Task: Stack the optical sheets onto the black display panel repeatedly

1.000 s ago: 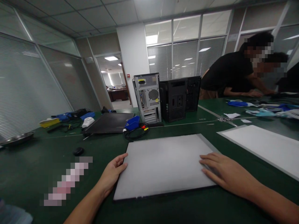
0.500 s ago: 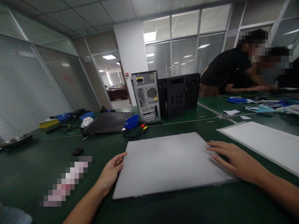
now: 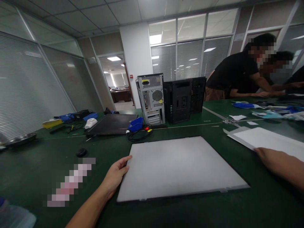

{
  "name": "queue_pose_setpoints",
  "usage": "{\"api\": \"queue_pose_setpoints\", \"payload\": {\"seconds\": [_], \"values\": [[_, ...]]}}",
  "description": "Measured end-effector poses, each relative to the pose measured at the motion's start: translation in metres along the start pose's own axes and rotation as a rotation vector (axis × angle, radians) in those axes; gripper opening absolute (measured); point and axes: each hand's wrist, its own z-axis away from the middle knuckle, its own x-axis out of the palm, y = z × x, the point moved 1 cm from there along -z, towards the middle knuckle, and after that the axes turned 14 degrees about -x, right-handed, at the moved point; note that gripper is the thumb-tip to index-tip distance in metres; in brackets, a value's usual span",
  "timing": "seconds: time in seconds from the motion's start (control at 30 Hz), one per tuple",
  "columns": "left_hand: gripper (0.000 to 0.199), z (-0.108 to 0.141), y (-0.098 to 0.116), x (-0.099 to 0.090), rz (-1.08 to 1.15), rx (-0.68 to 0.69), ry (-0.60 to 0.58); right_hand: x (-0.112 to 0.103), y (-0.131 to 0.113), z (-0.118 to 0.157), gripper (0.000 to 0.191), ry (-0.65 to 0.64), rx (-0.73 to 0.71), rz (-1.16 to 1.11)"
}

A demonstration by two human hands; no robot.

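Observation:
A flat white panel (image 3: 180,167) with a thin black frame, like the backlight part of a screen, lies in front of me on the green table. My left hand (image 3: 116,174) grips its left edge between thumb and fingers. Off to the right, my right hand (image 3: 273,160) has hold of the near edge of a white sheet (image 3: 280,141); its fingertips are partly hidden at that edge. A greyish layer shows under the sheet's left corner, where the sheet looks slightly raised.
Behind the panel stand a silver computer case (image 3: 152,99) and a black computer case (image 3: 179,101). A dark flat screen (image 3: 112,123), a blue plug with cable (image 3: 135,124) and a black round object (image 3: 81,152) lie leftward. Two people (image 3: 237,69) lean over the table at far right.
My right hand has left the framed panel's right side and moved right to the white sheet, whose near corner has shifted. My left hand stays on the framed panel.

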Motion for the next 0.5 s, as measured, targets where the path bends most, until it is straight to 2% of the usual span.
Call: {"api": "queue_pose_setpoints", "payload": {"seconds": [0.03,0.1,0.2,0.33,0.43,0.5], "values": [[0.050,0.001,0.000,0.000,-0.006,-0.009,0.004,-0.008,-0.017,0.000,0.057,-0.036,0.082,0.081],[0.051,0.001,-0.001,-0.001,-0.018,-0.038,0.007,-0.023,-0.056,-0.001,0.054,-0.039,0.034,0.194],[0.052,-0.001,-0.003,-0.002,-0.024,-0.069,-0.001,-0.035,-0.117,-0.002,0.050,-0.027,-0.163,0.258],[0.055,-0.004,-0.004,-0.004,-0.017,-0.103,0.007,-0.031,-0.191,0.007,0.043,-0.075,-0.489,0.157],[0.055,-0.004,-0.003,-0.003,-0.003,-0.105,0.007,-0.027,-0.234,0.018,0.042,-0.160,-0.702,0.044],[0.055,-0.004,-0.003,-0.002,-0.001,-0.100,0.005,-0.026,-0.250,0.023,0.041,-0.210,-0.798,-0.013]]}}
